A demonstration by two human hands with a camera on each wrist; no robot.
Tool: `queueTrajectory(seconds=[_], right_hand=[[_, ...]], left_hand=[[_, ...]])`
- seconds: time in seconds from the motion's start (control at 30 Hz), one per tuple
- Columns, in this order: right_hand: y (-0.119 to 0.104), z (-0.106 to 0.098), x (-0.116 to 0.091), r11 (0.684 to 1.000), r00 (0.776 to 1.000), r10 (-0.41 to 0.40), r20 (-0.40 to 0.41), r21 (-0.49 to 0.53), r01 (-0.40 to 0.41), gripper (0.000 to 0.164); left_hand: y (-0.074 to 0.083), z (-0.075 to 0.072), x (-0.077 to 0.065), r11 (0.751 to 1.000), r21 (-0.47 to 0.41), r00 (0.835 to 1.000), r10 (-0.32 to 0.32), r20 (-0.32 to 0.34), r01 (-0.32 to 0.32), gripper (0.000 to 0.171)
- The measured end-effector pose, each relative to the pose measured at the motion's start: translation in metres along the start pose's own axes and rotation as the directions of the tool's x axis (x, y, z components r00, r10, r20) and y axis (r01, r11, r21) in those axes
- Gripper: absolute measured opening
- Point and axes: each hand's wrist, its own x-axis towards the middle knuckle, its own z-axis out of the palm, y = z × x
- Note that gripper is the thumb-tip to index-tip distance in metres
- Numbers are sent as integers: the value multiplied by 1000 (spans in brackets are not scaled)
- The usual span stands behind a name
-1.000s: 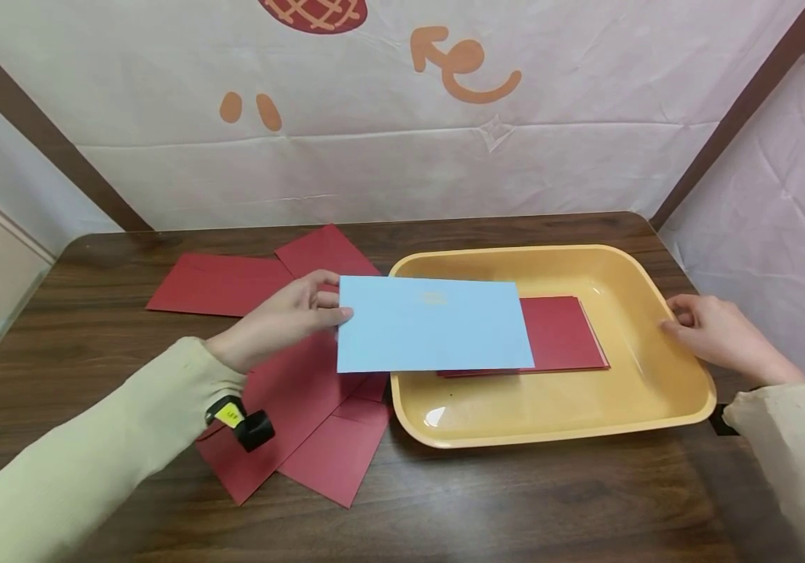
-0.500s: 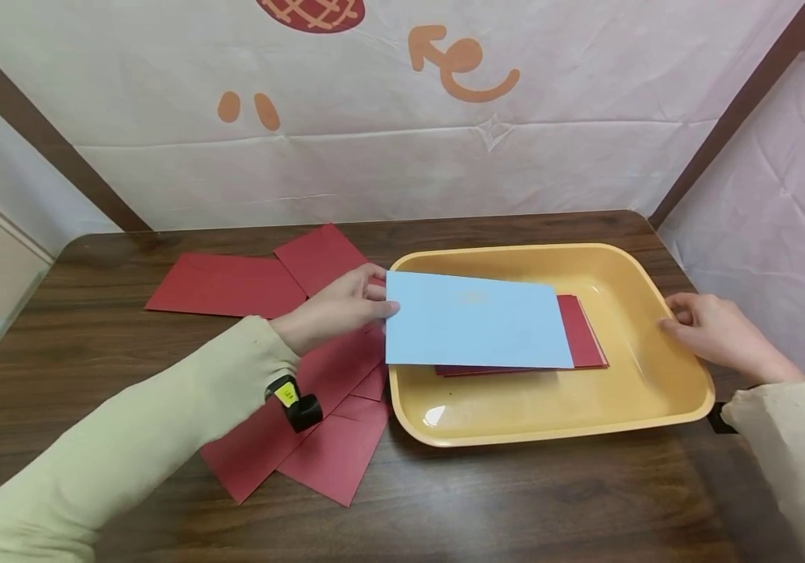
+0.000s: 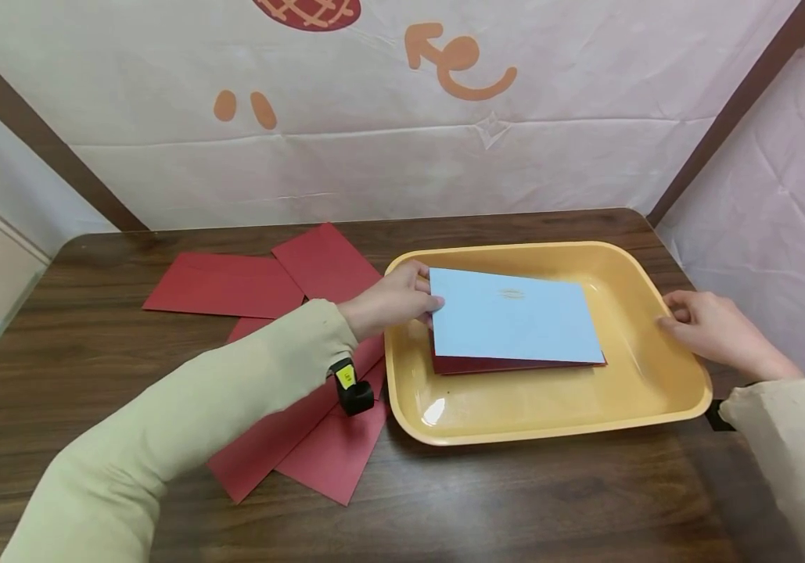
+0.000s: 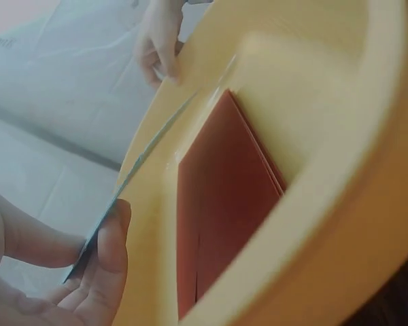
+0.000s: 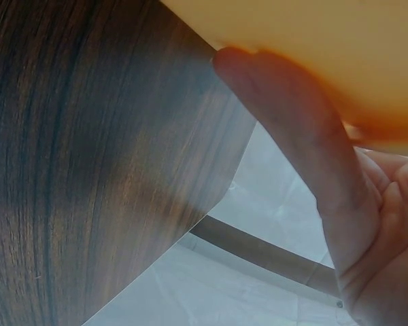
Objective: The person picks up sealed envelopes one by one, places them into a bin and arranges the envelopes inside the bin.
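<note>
My left hand [image 3: 398, 299] pinches the left edge of a light blue envelope [image 3: 515, 320] with a small gold print, thumb on top. The envelope hangs over a stack of red envelopes [image 3: 515, 367] inside a yellow tray [image 3: 529, 430], covering most of it. In the left wrist view the blue envelope [image 4: 139, 166] appears edge-on between thumb and fingers, apart from the red stack [image 4: 221, 204]. At the tray's right end, my right hand [image 3: 715, 328] grips the rim; the right wrist view shows a finger [image 5: 292, 115] against the tray's yellow underside [image 5: 340, 47].
Several red envelopes [image 3: 226, 283] lie loosely overlapped on the dark wooden table [image 3: 479, 500], left of the tray, partly under my left forearm. A white printed cloth [image 3: 374, 172] hangs behind the table's far edge, with another cloth [image 3: 782, 188] on the right.
My left hand has carried the blue envelope rightward, from across the tray's left rim to above the red stack. My right hand has stayed on the rim.
</note>
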Motion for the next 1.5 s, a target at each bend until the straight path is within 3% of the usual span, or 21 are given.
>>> queueTrajectory(seconds=[0.33,0.57,0.63,0.8,0.97,1.23,1.5], right_hand=[[0,-2,3,1000,1000,4,19,12,-4,34],[0,-1,2,1000,1000,0,7,11,0,32],[0,-1,2,1000,1000,2,12,12,-2,33],[0,-1,2,1000,1000,4,14,10,-4,33],[2,-1,2,1000,1000,1,9,12,-1,33],[1,-1,1,1000,1000,8,14,13,-8,34],[2,0,1,1000,1000,6,12,19,-7,33]], left_hand=[[2,12,13,996,79,999,-29,-37,32,52],[-1,15,20,982,188,997,-22,-68,35,10],[-2,16,20,977,209,997,-36,-75,51,16],[-4,18,23,966,238,992,-84,-92,104,57],[-4,21,25,942,304,987,-116,-115,146,57],[-3,26,28,867,459,979,-146,-144,196,67],[0,27,22,860,459,974,-176,-142,222,61]])
